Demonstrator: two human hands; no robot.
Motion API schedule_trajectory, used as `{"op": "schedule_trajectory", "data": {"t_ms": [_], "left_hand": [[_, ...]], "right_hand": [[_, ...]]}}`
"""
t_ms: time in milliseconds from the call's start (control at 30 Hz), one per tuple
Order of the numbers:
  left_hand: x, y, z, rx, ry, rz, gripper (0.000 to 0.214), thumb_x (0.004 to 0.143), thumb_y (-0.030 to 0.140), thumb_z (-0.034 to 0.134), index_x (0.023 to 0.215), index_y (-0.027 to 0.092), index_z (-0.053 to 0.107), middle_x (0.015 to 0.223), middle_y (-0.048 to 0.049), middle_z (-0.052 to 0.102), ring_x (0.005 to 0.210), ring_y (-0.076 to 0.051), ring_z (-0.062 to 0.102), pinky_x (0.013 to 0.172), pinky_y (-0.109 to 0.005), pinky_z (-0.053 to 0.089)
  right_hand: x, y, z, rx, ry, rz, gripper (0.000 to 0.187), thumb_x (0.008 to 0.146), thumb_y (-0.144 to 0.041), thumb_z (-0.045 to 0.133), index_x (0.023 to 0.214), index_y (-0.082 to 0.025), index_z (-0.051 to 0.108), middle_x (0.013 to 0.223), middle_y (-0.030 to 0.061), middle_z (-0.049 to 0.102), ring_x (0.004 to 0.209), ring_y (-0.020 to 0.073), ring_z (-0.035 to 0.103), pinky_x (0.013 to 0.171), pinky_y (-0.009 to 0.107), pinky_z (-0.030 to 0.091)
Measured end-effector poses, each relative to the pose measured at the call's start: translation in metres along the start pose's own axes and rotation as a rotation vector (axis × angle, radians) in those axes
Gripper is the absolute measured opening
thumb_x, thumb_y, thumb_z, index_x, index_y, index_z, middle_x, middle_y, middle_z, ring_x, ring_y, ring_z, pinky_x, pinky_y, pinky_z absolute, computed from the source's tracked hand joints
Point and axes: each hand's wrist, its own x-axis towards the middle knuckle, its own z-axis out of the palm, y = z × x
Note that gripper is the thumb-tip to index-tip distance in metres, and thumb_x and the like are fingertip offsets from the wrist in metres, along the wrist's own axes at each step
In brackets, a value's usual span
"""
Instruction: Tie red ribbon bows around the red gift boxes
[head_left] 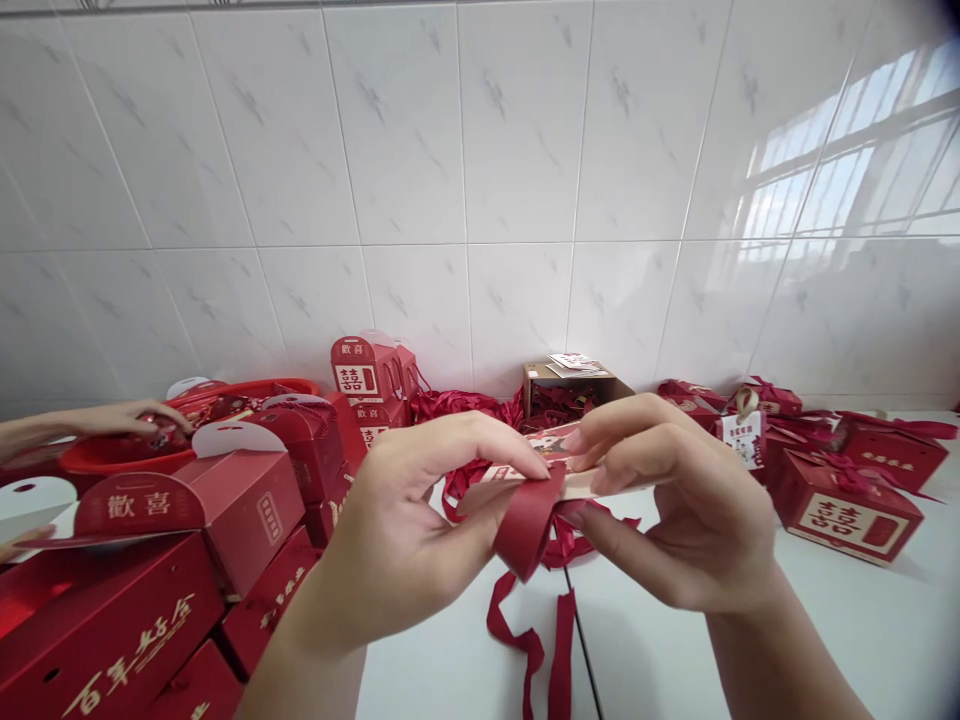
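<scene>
Both my hands are raised over the white table and pinch a dark red ribbon together with a small printed card. My left hand grips the ribbon's loop from the left with thumb and forefinger. My right hand pinches the card and ribbon from the right. The ribbon's two tails hang down to the table.
Stacks of red gift boxes fill the left side. Another person's hand reaches into a red basin at the far left. A brown carton and loose ribbons lie by the tiled wall; tied boxes stand right.
</scene>
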Motion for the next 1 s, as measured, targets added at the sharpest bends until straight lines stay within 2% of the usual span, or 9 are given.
{"op": "schedule_trajectory", "data": {"t_ms": [100, 267, 400, 567, 667, 767, 900, 1000], "left_hand": [[-0.001, 0.002, 0.000, 0.005, -0.030, -0.064, 0.019, 0.078, 0.004, 0.062, 0.088, 0.018, 0.070, 0.084, -0.0039, 0.073, 0.078, -0.018, 0.069, 0.068, -0.026, 0.057], [-0.002, 0.001, 0.000, -0.001, -0.064, -0.089, 0.019, 0.079, 0.005, 0.059, 0.089, 0.018, 0.069, 0.085, -0.0039, 0.074, 0.079, -0.019, 0.069, 0.068, -0.026, 0.058], [0.000, -0.003, -0.003, -0.026, -0.106, 0.012, 0.022, 0.076, 0.003, 0.061, 0.089, 0.018, 0.070, 0.088, -0.0072, 0.073, 0.084, -0.022, 0.069, 0.074, -0.032, 0.058], [0.001, -0.004, -0.003, -0.056, -0.075, 0.070, 0.018, 0.077, 0.007, 0.063, 0.087, 0.020, 0.070, 0.100, -0.0096, 0.070, 0.092, -0.024, 0.068, 0.077, -0.036, 0.060], [0.000, -0.004, 0.000, -0.084, -0.073, 0.089, 0.022, 0.077, 0.005, 0.063, 0.091, 0.021, 0.069, 0.102, -0.0087, 0.070, 0.100, -0.024, 0.066, 0.084, -0.038, 0.058], [-0.001, -0.005, 0.004, -0.104, -0.046, 0.118, 0.028, 0.077, 0.004, 0.064, 0.099, 0.022, 0.066, 0.102, -0.0063, 0.071, 0.103, -0.023, 0.065, 0.091, -0.040, 0.056], [-0.002, -0.008, 0.007, -0.137, 0.031, 0.140, 0.042, 0.076, -0.001, 0.064, 0.111, 0.022, 0.058, 0.103, -0.0043, 0.070, 0.100, -0.021, 0.067, 0.090, -0.039, 0.057], [-0.003, -0.011, 0.006, -0.110, 0.033, 0.155, 0.048, 0.075, -0.005, 0.061, 0.114, 0.022, 0.054, 0.100, -0.0029, 0.070, 0.098, -0.019, 0.068, 0.093, -0.037, 0.056]], "right_hand": [[0.000, 0.000, 0.000, -0.028, 0.000, -0.010, 0.025, 0.071, -0.006, 0.068, 0.088, -0.020, 0.057, 0.089, 0.0078, 0.063, 0.078, 0.0209, 0.065, 0.062, 0.033, 0.058], [0.000, 0.001, -0.001, -0.028, 0.004, -0.006, 0.024, 0.071, -0.007, 0.068, 0.088, -0.020, 0.057, 0.089, 0.0076, 0.064, 0.078, 0.0208, 0.065, 0.063, 0.033, 0.057], [-0.001, 0.002, -0.002, -0.009, 0.002, 0.004, 0.025, 0.071, -0.005, 0.068, 0.087, -0.020, 0.057, 0.087, 0.0073, 0.067, 0.078, 0.0207, 0.066, 0.062, 0.032, 0.055], [-0.001, 0.002, 0.000, -0.029, 0.046, -0.025, 0.025, 0.072, -0.004, 0.066, 0.087, -0.021, 0.057, 0.078, 0.0041, 0.068, 0.072, 0.0199, 0.066, 0.062, 0.035, 0.052], [-0.001, 0.002, 0.001, -0.026, 0.060, -0.039, 0.025, 0.072, -0.003, 0.065, 0.087, -0.021, 0.057, 0.077, 0.0035, 0.068, 0.069, 0.0195, 0.066, 0.061, 0.035, 0.050], [-0.002, 0.003, 0.000, -0.032, 0.074, -0.051, 0.026, 0.071, -0.002, 0.065, 0.087, -0.021, 0.057, 0.077, 0.0032, 0.068, 0.067, 0.0193, 0.065, 0.060, 0.036, 0.049], [-0.002, 0.005, 0.000, -0.050, 0.109, -0.074, 0.031, 0.069, 0.001, 0.063, 0.089, -0.021, 0.057, 0.076, 0.0019, 0.066, 0.068, 0.0189, 0.064, 0.059, 0.035, 0.050], [-0.003, 0.006, 0.002, -0.050, 0.169, -0.047, 0.032, 0.068, 0.002, 0.065, 0.088, -0.021, 0.057, 0.078, 0.0020, 0.064, 0.071, 0.0189, 0.065, 0.056, 0.032, 0.051]]}}
